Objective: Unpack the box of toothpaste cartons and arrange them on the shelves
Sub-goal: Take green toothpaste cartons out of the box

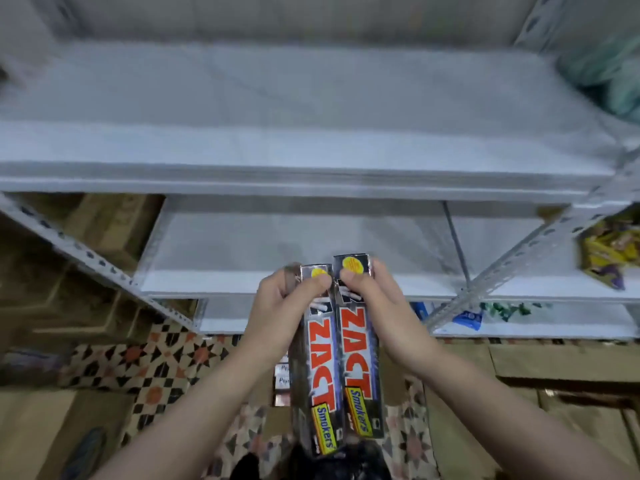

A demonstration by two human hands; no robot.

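Two long toothpaste cartons marked ZACT Smokers sit side by side in front of me, pointing toward the shelves. My left hand (284, 306) grips the far end of the left carton (320, 368), thumb on top. My right hand (375, 306) grips the far end of the right carton (358, 358) the same way. Both are held in the air before the white middle shelf (242, 282). The wide top shelf (277, 150) lies above it. Below the cartons, more white carton ends (282, 379) show in a box on the floor.
Grey slotted shelf posts (519, 261) slant at left and right. Yellow and purple packets (606, 254) lie on the right shelf, blue and green packets (485, 313) on the lowest one. Cardboard boxes (554, 375) stand at right and left on the patterned tile floor (138, 362).
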